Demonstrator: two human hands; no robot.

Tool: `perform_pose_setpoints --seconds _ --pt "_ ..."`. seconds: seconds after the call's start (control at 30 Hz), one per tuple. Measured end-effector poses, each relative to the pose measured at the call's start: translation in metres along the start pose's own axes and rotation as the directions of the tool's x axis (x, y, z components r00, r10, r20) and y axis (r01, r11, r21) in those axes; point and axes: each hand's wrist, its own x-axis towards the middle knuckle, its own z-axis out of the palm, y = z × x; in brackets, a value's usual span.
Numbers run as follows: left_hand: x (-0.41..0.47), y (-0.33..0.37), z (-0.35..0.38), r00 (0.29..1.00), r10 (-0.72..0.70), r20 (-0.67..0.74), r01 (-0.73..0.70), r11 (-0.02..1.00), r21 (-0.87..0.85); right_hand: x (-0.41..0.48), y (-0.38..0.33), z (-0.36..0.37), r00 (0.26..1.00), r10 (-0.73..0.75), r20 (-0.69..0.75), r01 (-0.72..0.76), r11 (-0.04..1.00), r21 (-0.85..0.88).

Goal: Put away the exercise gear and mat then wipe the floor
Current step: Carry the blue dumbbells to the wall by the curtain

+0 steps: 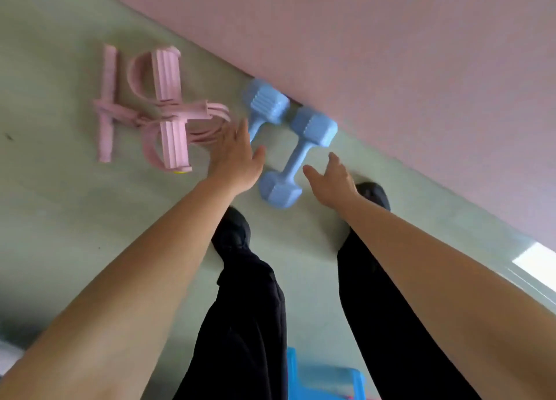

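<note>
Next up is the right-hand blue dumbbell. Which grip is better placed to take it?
Right. The right grip hangs open just beside the handle of the right dumbbell, thumb and fingers spread toward it. The left grip is over the left dumbbell, by the pink puller.

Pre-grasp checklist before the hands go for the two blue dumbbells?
1. Left hand open, empty: ok.
2. Right hand open, empty: ok.
3. Nearer dumbbell handle exposed between the hands: ok.
4. Farther dumbbell handle fully visible: not ok, the left hand covers its lower end.
5. Farther dumbbell clear of the pink mat edge: cannot tell.
6. Pink resistance puller apart from both dumbbells: ok.
</note>
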Motion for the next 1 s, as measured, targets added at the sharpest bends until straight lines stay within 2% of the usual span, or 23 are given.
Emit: perform_pose_setpoints --seconds 0.13,0.23,0.33,0.4,0.53,0.7,0.87,1.0 --pt "0.052 -0.015 0.059 0.995 -0.062 -0.072 0.051 0.988 -0.147 0.068 0.004 0.048 0.998 0.035 0.054 -0.048 0.964 0.261" --pt "0.074 -0.013 0.071 0.979 -0.099 -0.177 0.066 0.980 -0.185 0.094 0.000 0.064 0.998 0.036 0.043 -0.054 0.840 0.540" --pt "0.091 -0.018 0.065 0.986 -0.124 -0.116 0.062 0.898 -0.435 0.099 -0.005 0.065 0.995 0.001 0.098 -0.071 0.703 0.708" --pt "0.090 -0.019 0.053 0.990 -0.140 -0.022 0.104 0.818 -0.565 0.089 -0.008 0.059 0.995 0.037 0.090 -0.091 0.685 0.723" --pt "0.047 -0.019 0.033 0.984 -0.167 0.062 0.175 0.839 -0.515 0.039 -0.001 0.040 0.991 0.137 0.003 -0.099 0.695 0.712" --pt "-0.063 -0.001 -0.017 0.962 -0.217 0.164 0.272 0.771 -0.575 -0.073 0.004 -0.003 0.977 0.206 -0.056 -0.096 0.657 0.748" --pt "-0.190 0.043 -0.110 0.965 -0.231 0.127 0.255 0.697 -0.670 -0.214 -0.013 -0.061 0.962 0.203 -0.182 -0.009 0.691 0.723" --pt "-0.295 0.088 -0.212 0.989 -0.147 0.011 0.111 0.689 -0.716 -0.351 -0.041 -0.123 0.953 0.145 -0.268 0.100 0.683 0.723"
